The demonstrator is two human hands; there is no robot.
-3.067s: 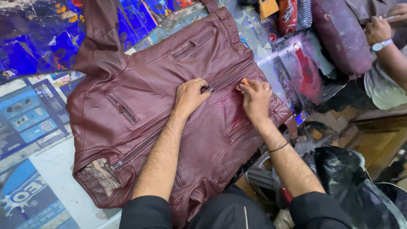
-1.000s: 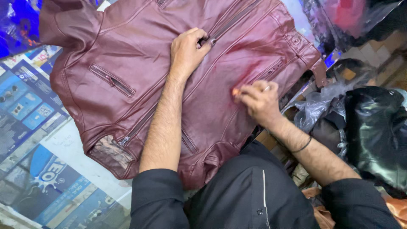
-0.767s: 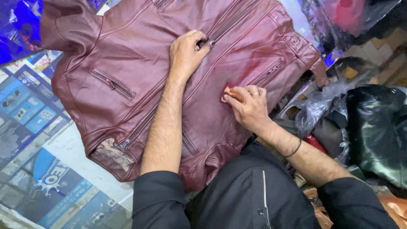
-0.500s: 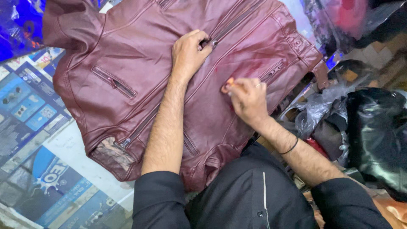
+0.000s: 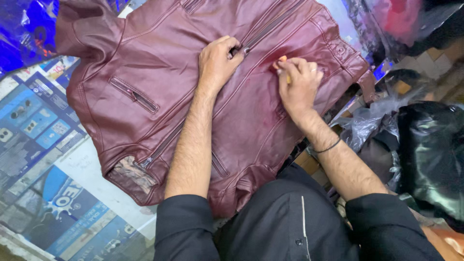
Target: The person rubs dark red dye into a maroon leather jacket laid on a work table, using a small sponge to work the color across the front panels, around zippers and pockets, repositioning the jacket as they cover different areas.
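Maroon leather jacket (image 5: 159, 72) lies flat across centre and upper frame on a printed blue-and-white sheet (image 5: 43, 159), long axis lower left to upper right, hem lower left; smooth, glossy, zipped pockets. Left hand (image 5: 217, 63) presses curled at the centre zipper (image 5: 263, 34). Right hand (image 5: 297, 82) pinches a small orange piece (image 5: 282, 59), now further up-right than before.

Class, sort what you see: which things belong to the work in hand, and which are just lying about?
In use:
maroon leather jacket
left hand at its zip
right hand pressing a small orange object

Lying about:
black plastic bag
clear plastic wrapping
blue printed sheets
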